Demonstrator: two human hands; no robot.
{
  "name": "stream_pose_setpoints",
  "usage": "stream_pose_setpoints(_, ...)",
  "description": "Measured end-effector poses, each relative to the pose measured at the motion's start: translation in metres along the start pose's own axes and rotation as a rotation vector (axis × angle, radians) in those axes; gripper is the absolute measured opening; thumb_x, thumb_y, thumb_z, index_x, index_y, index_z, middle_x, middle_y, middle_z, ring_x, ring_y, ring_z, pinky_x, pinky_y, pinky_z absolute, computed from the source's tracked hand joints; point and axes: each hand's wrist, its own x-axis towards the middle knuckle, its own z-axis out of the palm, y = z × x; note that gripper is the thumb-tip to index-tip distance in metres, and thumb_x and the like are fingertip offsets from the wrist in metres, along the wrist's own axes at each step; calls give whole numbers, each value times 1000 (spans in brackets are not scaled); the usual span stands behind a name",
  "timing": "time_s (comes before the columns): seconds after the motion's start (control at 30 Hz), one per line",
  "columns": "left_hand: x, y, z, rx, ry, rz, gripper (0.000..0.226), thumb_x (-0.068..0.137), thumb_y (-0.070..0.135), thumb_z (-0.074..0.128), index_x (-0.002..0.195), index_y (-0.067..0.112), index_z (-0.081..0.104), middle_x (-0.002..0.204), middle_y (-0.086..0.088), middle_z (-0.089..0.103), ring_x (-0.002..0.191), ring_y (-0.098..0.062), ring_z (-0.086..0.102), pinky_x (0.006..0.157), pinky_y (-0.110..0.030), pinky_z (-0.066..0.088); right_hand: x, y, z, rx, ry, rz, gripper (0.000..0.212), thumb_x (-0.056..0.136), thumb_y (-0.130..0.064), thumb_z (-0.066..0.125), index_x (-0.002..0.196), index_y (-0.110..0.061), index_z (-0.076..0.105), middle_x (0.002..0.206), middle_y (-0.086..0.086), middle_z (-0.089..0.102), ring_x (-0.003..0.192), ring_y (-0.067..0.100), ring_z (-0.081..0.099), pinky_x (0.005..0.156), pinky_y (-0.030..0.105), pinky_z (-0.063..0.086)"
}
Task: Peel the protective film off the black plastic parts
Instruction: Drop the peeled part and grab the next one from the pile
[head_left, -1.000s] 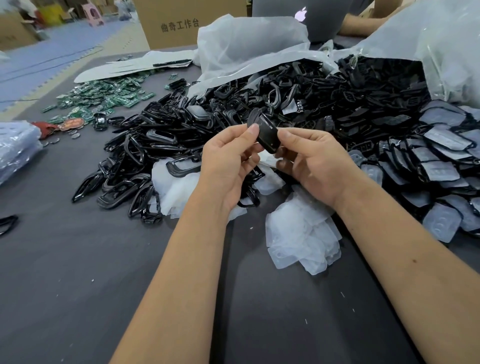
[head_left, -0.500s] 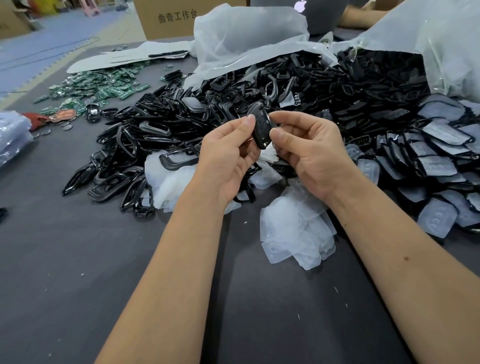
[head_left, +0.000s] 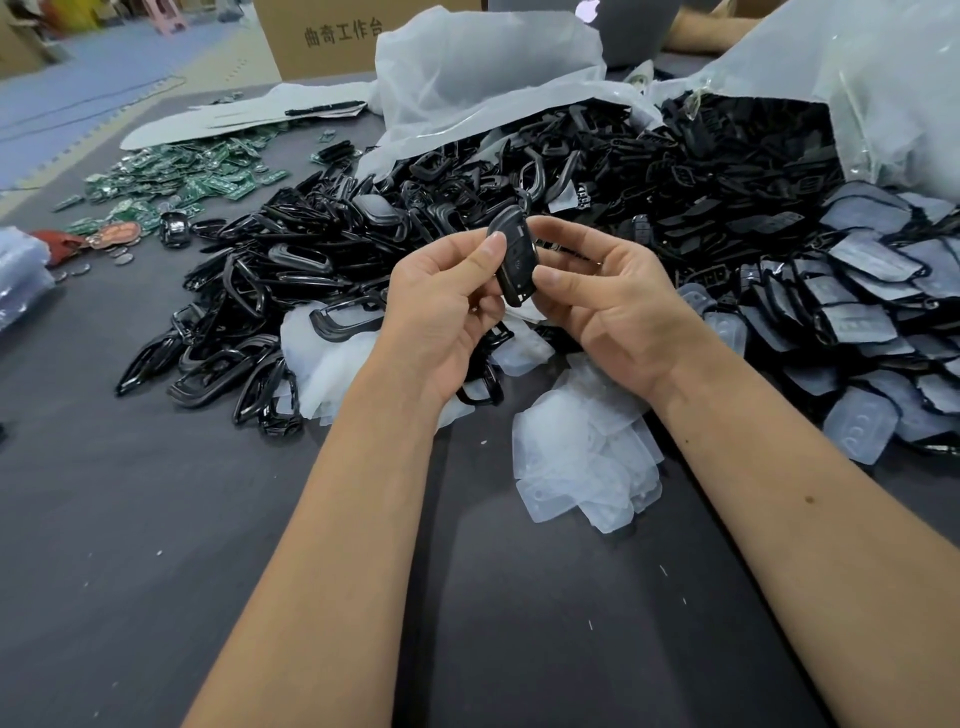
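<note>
A black plastic part (head_left: 513, 257), flat and rounded like a key-fob shell, stands nearly on edge between both hands above the table. My left hand (head_left: 441, 317) pinches its left edge with thumb and fingers. My right hand (head_left: 608, 296) grips its right side, thumb on the face. No film can be made out on it. A pile of peeled whitish films (head_left: 587, 457) lies under my right wrist. Film-covered black parts (head_left: 862, 296) are heaped at the right. A big heap of bare black frames (head_left: 311, 280) spreads behind my hands.
The dark grey table (head_left: 156, 519) stretches toward me. Green circuit boards (head_left: 176, 176) lie at the far left. White plastic bags (head_left: 483, 67) spill more black parts at the back. A cardboard box (head_left: 332, 36) and a laptop (head_left: 597, 21) stand beyond, with another person's arm.
The part has been turned from lying slanted to standing more on edge between my fingers. Both hands stayed close together at the same spot.
</note>
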Motion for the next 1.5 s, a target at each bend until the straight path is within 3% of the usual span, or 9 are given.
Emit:
stream_pose_setpoints(0.2, -1, 1, -3, 82, 29, 78, 16, 98, 5, 65, 84, 9, 70, 73, -8, 61, 58, -11, 50, 52, -19, 40, -3, -12, 7, -285, 58, -86, 50, 83, 15, 73, 129, -4, 64, 93, 8, 77, 87, 19, 75, 79, 26, 59)
stream_pose_setpoints(0.4, -3, -2, 34, 769, 0, 540, 12, 85, 2, 78, 84, 12, 72, 68, 11, 62, 61, 2, 55, 63, -14, 43, -14, -60, -3, -1037, 205, -291, 42, 87, 12, 63, 119, -14, 72, 93, -2, 79, 91, 11, 76, 91, 32, 61)
stream_pose_setpoints(0.57, 2, -8, 101, 1000, -125, 818, 7, 77, 2, 80, 83, 6, 80, 79, -9, 68, 73, -26, 63, 66, -37, 50, -43, -114, -24, -1475, 262, -286, 60, 75, 14, 48, 111, -24, 80, 97, -6, 76, 92, 3, 70, 81, 5, 47)
stream_pose_setpoints(0.7, -1, -29, 158, 1132, -309, 850, 8, 83, 7, 72, 86, 3, 78, 84, -15, 63, 76, -31, 60, 69, -46, 45, -66, -146, -56, -1714, 374, -172, 50, 81, 8, 55, 109, -25, 80, 89, 2, 66, 85, 18, 56, 79, 21, 40)
stream_pose_setpoints(0.83, -7, -54, 186, 1266, -448, 824, 14, 84, 1, 63, 92, 0, 75, 94, -16, 62, 87, -35, 61, 70, -41, 40, -78, -152, -83, -1800, 402, -100, 34, 86, 2, 61, 102, -18, 82, 96, 15, 74, 81, 21, 49, 76, 23, 34)
stream_pose_setpoints(0.97, -12, -62, 186, 1212, -529, 809, 20, 79, -6, 61, 91, 1, 77, 94, -17, 68, 92, -40, 61, 82, -48, 43, -82, -153, -95, -1790, 439, -109, 32, 90, -2, 61, 100, -22, 83, 78, 2, 62, 78, 18, 52, 81, 20, 36)
stream_pose_setpoints(1.23, -4, -49, 143, 1234, -203, 710, 25, 80, -2, 59, 90, 8, 80, 91, -14, 72, 91, -37, 64, 80, -45, 48, -53, -136, -63, -1657, 478, -275, 30, 88, -6, 62, 98, -25, 82, 87, 2, 75, 84, 18, 66, 87, 25, 52)
stream_pose_setpoints(1.37, 10, -39, 96, 1443, -1, 564, 23, 82, 2, 56, 90, 7, 77, 95, -16, 70, 92, -37, 62, 82, -46, 49, -12, -99, -36, -1792, 271, -112, 39, 84, 3, 62, 107, -24, 80, 105, 9, 75, 97, 28, 70, 89, 38, 60)
stream_pose_setpoints(1.5, 33, -24, 58, 1502, 122, 472, 32, 82, 2, 53, 99, 12, 78, 108, -14, 68, 106, -35, 58, 96, -40, 45, 14, -74, -31, -1947, 252, 46, 43, 84, 8, 65, 120, -15, 72, 117, 17, 68, 110, 38, 64, 85, 44, 59)
